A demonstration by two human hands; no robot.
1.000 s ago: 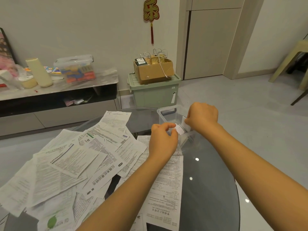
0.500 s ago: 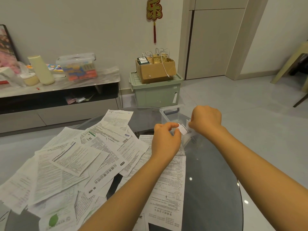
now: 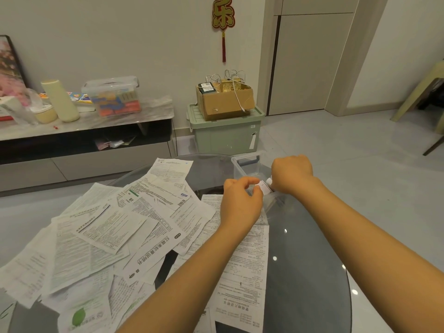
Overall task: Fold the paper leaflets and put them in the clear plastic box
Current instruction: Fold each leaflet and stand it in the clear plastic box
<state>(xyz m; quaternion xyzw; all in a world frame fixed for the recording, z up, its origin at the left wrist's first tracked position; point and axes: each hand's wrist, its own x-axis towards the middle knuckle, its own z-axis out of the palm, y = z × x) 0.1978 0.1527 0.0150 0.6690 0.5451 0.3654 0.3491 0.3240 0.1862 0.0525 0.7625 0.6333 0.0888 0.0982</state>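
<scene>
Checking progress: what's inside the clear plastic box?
The far half of the clear plastic box looks empty. A small folded white leaflet is held over it; both hands hide the near half.

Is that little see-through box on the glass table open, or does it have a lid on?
Open. The clear plastic box shows a bare top rim with no lid, and both hands hold a small folded white leaflet over it.

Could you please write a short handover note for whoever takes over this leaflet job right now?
Left hand: at the small folded white leaflet, grip unclear.
Right hand: closed on that leaflet, over the clear plastic box.
The box stands at the far edge of the round dark glass table.
Done: one leaflet folded, almost in.
Left: drop it in, then fold the many flat printed paper leaflets spread over the table's left side.
</scene>
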